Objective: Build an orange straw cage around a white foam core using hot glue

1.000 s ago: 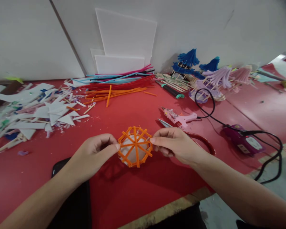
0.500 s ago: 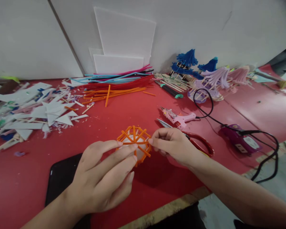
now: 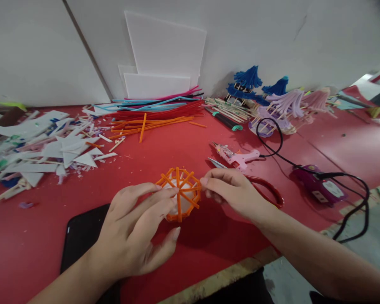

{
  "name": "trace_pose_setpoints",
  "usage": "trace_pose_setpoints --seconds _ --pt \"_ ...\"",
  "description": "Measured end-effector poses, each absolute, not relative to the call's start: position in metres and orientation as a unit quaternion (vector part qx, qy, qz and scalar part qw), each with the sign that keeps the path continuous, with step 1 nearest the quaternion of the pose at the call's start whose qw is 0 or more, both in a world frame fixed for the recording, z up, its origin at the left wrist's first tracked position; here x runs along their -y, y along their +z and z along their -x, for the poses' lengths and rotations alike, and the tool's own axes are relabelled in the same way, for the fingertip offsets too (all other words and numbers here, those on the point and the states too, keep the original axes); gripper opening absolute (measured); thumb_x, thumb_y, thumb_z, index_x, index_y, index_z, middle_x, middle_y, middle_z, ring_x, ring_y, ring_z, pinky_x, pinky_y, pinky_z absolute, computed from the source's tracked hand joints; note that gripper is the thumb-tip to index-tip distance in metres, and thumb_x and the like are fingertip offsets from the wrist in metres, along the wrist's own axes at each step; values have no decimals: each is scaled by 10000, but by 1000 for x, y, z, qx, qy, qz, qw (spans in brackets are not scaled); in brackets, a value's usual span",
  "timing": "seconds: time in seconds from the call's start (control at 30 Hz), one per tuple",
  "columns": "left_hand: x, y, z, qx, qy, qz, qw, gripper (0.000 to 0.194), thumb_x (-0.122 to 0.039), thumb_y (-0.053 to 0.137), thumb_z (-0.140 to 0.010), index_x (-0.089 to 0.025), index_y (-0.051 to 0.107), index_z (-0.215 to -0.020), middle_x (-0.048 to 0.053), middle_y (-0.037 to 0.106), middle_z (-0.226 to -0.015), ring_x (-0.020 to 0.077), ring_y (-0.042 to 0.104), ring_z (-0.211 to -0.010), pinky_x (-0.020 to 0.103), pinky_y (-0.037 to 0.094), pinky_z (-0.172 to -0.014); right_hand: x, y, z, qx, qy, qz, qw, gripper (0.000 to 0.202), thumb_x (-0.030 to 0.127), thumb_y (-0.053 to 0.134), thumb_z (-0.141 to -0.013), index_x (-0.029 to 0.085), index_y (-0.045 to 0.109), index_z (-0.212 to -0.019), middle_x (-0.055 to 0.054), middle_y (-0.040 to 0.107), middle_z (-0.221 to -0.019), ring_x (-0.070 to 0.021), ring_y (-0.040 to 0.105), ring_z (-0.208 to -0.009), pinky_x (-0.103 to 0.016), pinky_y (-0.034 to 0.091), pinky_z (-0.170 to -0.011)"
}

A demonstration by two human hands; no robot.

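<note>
A small round piece sits near the table's front, its orange strips crossing like spokes over a whitish base. My left hand reaches over its left side with the fingers spread, the fingertips resting on the orange strips. At the right rim, my right hand has its thumb and forefinger pinched at the end of one orange strip. Just beyond that hand lie scissors with red handles, partly hidden by it. Behind them is a pink glue gun.
Scraps heap at the left. Orange, red and blue strips lie at the back beside sticks. Small blue and lilac models stand back right. A black phone lies front left, a purple power strip right.
The fingers of my left hand have drawn back slightly to the left, showing more of the round piece's front. My right hand has barely moved.
</note>
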State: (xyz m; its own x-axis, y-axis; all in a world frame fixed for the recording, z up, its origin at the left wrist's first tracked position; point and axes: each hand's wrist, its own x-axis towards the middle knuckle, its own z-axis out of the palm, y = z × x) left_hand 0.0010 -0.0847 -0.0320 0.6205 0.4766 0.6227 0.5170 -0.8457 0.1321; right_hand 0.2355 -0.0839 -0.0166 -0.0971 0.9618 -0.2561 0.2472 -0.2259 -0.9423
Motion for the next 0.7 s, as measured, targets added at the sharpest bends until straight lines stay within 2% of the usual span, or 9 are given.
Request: trace_pose_setpoints --seconds 0.1,0.2,0.27,0.33,0.37,0.47,0.6,0.7 --pt "85 -33 -1 284 -336 897 30 381 -237 625 -762 -237 545 -1135 88 729 -1086 311 635 -1013 491 517 -826 85 -5 -251 613 417 583 332 261 400 560 -828 186 596 -684 11 562 -604 -83 460 -495 -210 340 -447" --pt "84 -32 -1 277 -344 897 31 386 -229 631 -748 -226 544 -1124 92 733 -1069 300 648 -986 470 526 -811 81 1 -286 692 237 616 293 191 352 535 -857 196 643 -878 -46 668 -778 -139 584 -592 -255 467 -533" --pt "84 -32 -1 273 -346 897 29 395 -223 631 -744 -217 539 -1127 97 734 -1067 297 648 -981 465 528 -810 72 -5 -318 729 97 636 235 236 263 508 -851 175 637 -1028 -116 697 -984 -234 665 -823 -364 545 -720" --pt "84 -32 -1 272 -345 898 27 390 -225 627 -746 -212 540 -1126 102 733 -1069 300 642 -986 469 527 -811 62 -16 -349 768 -2 623 149 387 122 447 -786 122 614 -1136 -177 652 -1173 -329 598 -1122 -501 480 -951" --pt "84 -32 -1 273 -344 898 26 387 -227 626 -747 -209 542 -1125 104 731 -1074 301 640 -990 471 525 -813 57 -23 -363 785 -10 611 106 462 82 427 -756 98 593 -1187 -191 631 -1226 -334 568 -1185 -514 452 -999" --pt "85 -33 1 275 -343 898 21 386 -220 631 -748 -197 548 -1124 115 721 -1096 306 630 -1009 475 517 -825 48 -41 -388 808 0 589 31 576 55 427 -713 107 546 -1274 -167 614 -1285 -302 573 -1203 -473 472 -1002" --pt "85 -34 2 273 -346 897 19 396 -210 635 -747 -188 550 -1133 123 719 -1102 314 625 -1010 484 513 -826 46 -52 -389 826 -6 562 39 621 59 444 -678 153 555 -1282 -131 635 -1253 -287 583 -1176 -467 467 -1001" --pt "85 -35 2 277 -344 897 10 436 -213 630 -747 -204 530 -1171 116 714 -1123 316 619 -1017 496 506 -838 46 -52 -382 828 -3 557 66 576 72 448 -694 180 584 -1242 -117 661 -1185 -277 607 -1121 -445 481 -970"
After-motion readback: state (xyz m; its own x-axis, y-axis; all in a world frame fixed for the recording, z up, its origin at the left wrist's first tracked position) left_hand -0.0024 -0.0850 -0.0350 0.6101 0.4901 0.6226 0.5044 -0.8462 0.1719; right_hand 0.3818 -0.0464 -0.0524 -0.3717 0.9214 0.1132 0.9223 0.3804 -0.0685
